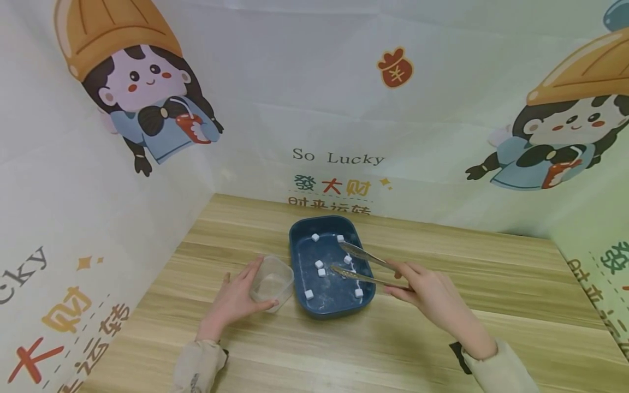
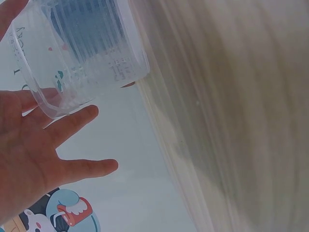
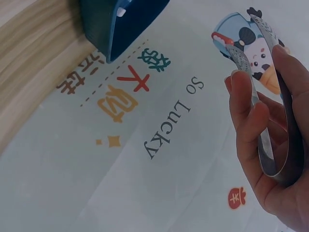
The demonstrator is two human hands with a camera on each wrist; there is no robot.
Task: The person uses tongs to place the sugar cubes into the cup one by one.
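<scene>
My left hand (image 1: 239, 296) grips a clear plastic container (image 1: 271, 283) at the left side of a dark blue tray. The left wrist view shows the ribbed wall of this container (image 2: 91, 48) and some spread fingers (image 2: 72, 126) beside it. Metal tongs (image 1: 366, 279) are in my right hand (image 1: 432, 295), their arms apart over the tray. One tip of the tongs is close to a white cube (image 1: 340, 239) near the tray's far right corner. In the right wrist view, fingers and thumb wrap the tongs (image 3: 288, 145).
The blue tray (image 1: 306, 312) stands on a wood-grain table (image 1: 442, 338), with several white cubes scattered inside and white residue on its floor. A printed white cloth (image 1: 255, 71) with cartoon figures and lettering hangs behind the table and along both sides.
</scene>
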